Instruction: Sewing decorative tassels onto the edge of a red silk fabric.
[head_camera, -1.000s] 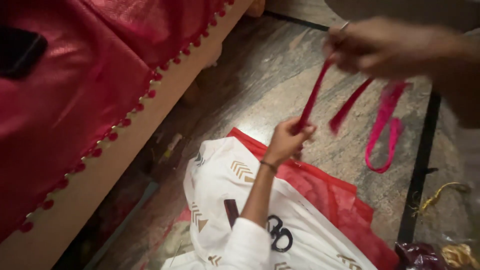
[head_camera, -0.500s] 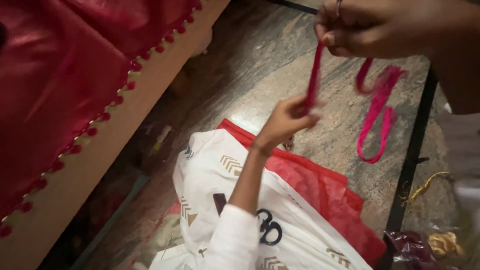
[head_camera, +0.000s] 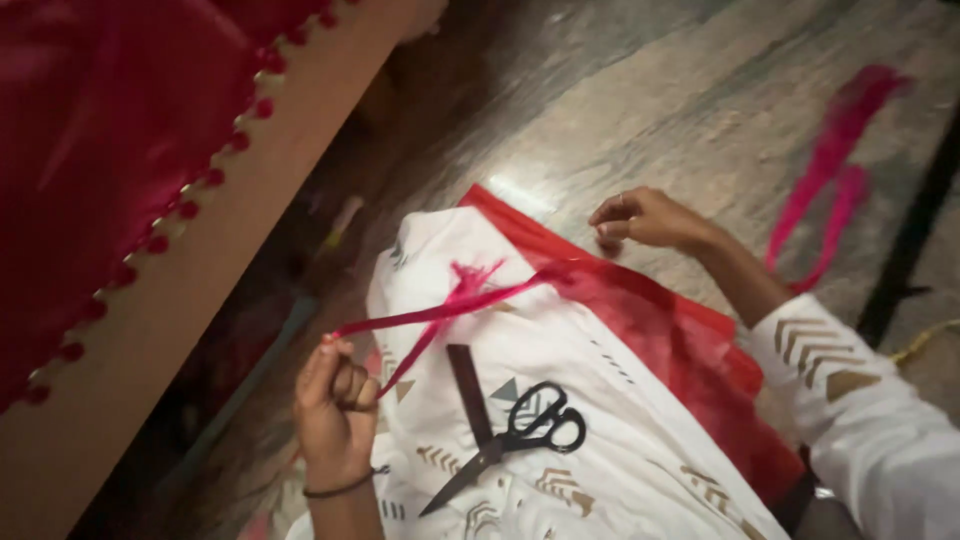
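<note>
1. Grey-brown polished stone floor (head_camera: 640, 110) fills the background, with a dark red pom-pom-edged cloth (head_camera: 110, 150) draped over a wooden ledge at the left.
2. Left hand (head_camera: 335, 410) is clamped in a fist on a thin pink fabric strip (head_camera: 450, 310), which stretches across the white patterned cloth (head_camera: 600, 400) on the lap.
3. Right hand (head_camera: 645, 218), fingers loosely curled and holding nothing, rests on the red sheer fabric (head_camera: 690, 340).
4. Black-handled scissors (head_camera: 520, 435) lie on the white cloth, just beside the left hand.

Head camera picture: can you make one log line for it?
left hand: pinches thin pink fabric strip | right hand: on red cloth | black-handled scissors: lie on white patterned cloth
</note>
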